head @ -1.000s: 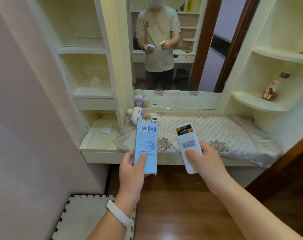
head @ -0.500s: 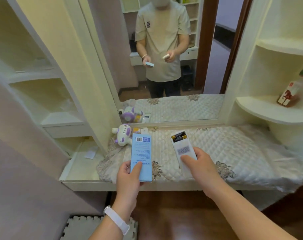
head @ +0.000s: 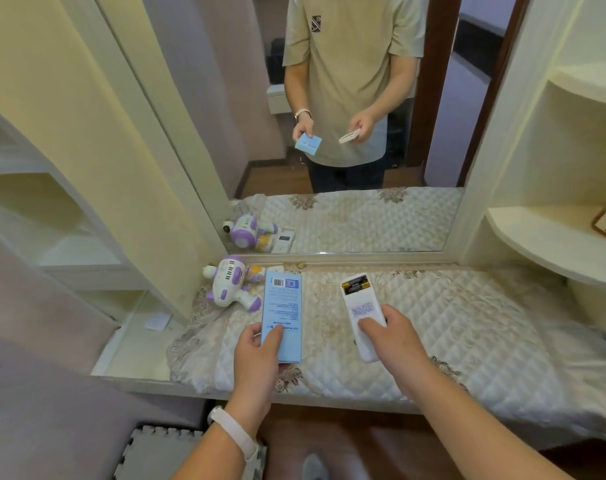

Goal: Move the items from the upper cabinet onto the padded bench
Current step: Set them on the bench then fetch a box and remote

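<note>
- Across the middle of the scene runs the padded bench point(head: 450, 323), quilted and pale, with a mirror point(head: 346, 133) standing behind its far edge.
- At the bench's far left lies a white and purple toy point(head: 230, 284), on its side.
- Left hand point(head: 258, 358) pinches a blue box point(head: 282, 315) by its near end, thumb on top, over the bench's near left part.
- Right hand point(head: 395, 341) grips a white remote point(head: 362, 313), battery bay uncovered, just right of the box.
</note>
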